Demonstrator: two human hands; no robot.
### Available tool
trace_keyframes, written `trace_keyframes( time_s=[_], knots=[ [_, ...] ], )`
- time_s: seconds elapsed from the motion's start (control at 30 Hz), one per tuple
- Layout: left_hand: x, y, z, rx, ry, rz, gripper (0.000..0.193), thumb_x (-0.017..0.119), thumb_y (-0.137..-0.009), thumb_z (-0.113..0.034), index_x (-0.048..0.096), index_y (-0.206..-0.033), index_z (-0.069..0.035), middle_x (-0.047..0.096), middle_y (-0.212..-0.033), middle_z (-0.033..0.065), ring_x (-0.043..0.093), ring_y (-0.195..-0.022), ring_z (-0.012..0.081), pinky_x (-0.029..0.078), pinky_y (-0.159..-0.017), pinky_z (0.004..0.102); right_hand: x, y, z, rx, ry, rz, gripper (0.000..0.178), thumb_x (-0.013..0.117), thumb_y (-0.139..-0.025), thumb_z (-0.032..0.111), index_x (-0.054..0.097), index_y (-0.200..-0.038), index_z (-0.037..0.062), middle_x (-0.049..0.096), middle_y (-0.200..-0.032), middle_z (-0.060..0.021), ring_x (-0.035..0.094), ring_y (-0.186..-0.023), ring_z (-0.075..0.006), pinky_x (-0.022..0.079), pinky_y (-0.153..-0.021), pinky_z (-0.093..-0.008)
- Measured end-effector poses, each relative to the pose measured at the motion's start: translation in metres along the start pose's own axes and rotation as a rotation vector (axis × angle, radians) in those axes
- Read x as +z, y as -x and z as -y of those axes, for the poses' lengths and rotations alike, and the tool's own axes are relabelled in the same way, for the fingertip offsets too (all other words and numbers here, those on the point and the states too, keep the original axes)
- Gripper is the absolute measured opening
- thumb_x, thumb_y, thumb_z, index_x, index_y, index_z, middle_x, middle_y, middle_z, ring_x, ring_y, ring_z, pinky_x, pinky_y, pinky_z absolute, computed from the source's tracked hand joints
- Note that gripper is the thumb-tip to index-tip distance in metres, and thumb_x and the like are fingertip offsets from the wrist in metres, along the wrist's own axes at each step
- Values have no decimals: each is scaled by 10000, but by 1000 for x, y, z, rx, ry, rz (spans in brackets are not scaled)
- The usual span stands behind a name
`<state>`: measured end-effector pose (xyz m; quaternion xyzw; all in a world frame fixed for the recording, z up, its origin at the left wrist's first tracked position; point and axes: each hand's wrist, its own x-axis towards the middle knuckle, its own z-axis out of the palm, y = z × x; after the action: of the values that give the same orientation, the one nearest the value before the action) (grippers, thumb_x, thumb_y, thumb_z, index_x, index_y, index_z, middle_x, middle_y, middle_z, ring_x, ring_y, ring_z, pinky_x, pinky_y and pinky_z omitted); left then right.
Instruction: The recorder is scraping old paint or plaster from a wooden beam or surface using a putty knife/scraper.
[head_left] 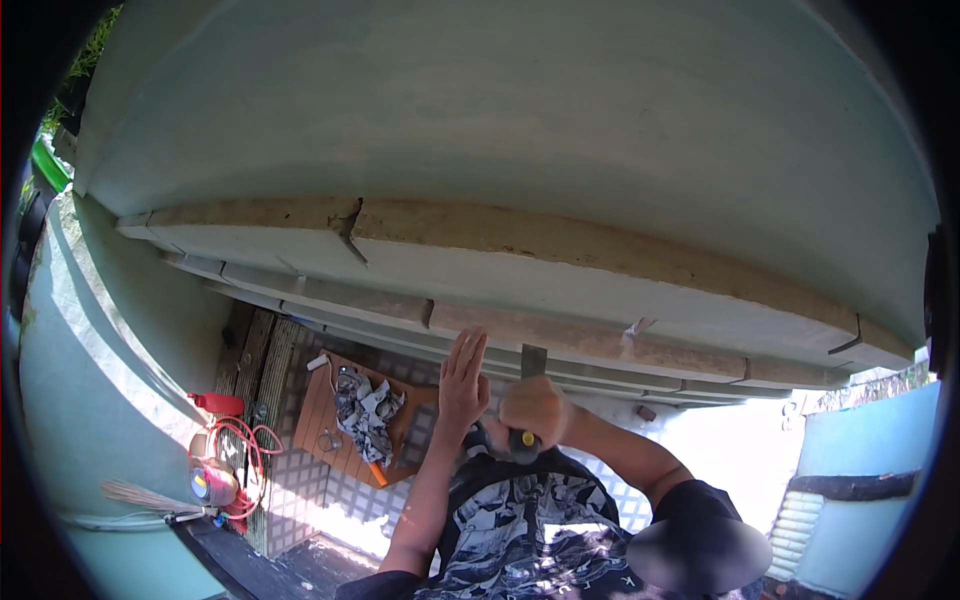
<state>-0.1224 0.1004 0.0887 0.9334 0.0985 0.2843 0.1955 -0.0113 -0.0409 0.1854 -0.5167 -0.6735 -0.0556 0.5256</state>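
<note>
My right hand (537,408) is closed around the handle of a putty knife (534,360), its flat metal blade pointing up toward the ledges. The handle's dark end has a yellow spot. My left hand (463,382) is raised beside it, fingers stretched out and holding nothing. Its fingertips overlap the edge of the second ledge (540,325) in view; whether they touch it I cannot tell. Pale patches mark that ledge's worn brownish edge. Above it runs a longer pale ledge (600,258) with a dark crack on its left part.
A wooden table (312,418) at lower left bears crumpled printed paper (365,410), a clear glass (328,440) and an orange-handled tool (378,473). Further left are a red container (217,403), a coiled red hose (262,450) and a straw broom (135,495). A pale wall rises above.
</note>
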Motion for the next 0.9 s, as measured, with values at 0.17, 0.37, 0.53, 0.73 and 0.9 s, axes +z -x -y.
trace_keyframes(
  time_s=[0.17, 0.37, 0.53, 0.73, 0.9],
  knots=[
    [-5, 0, -7, -16, 8, 10, 710, 508, -781, -11, 410, -1481, -73, 402, -1538, 66, 345, -1449, 278, 344, -1094, 427, -8, 4, -14, -4, 136, 36, 274, 708, -701, 6, 463, -604, 79, 457, -548, -64, 503, -449, -258, 373, -419, -361],
    [-9, -4, -6, -177, -165, -98, 659, 525, -862, -120, 371, -1501, -72, 350, -1564, 129, 280, -1477, 318, 291, -1115, 483, -50, 46, 22, 101, 154, -177, 283, 633, -705, -60, 423, -571, 74, 440, -520, -59, 481, -420, -241, 377, -422, -334],
    [-10, -32, -22, -277, -302, -24, 750, 515, -961, -429, 291, -1508, 33, 248, -1590, 221, 193, -1493, 384, 209, -1174, 506, -68, 86, 67, 219, 228, -511, 278, 546, -759, -27, 369, -558, 49, 458, -497, -55, 476, -404, -203, 424, -434, -302],
    [17, -44, -65, -260, -442, 101, 962, 401, -939, -671, 275, -1489, 108, 240, -1559, 307, 194, -1477, 439, 196, -1186, 491, -74, 96, 95, 287, 366, -672, 336, 507, -872, 41, 342, -580, 44, 441, -486, -44, 435, -406, -168, 410, -434, -281],
    [35, -54, -126, -223, -535, 222, 1005, 351, -923, -726, 336, -1457, 125, 294, -1524, 338, 250, -1457, 430, 184, -1192, 486, -88, 118, 103, 329, 432, -714, 340, 498, -884, 47, 336, -585, 51, 429, -483, -46, 429, -407, -162, 397, -432, -278]
  ],
)
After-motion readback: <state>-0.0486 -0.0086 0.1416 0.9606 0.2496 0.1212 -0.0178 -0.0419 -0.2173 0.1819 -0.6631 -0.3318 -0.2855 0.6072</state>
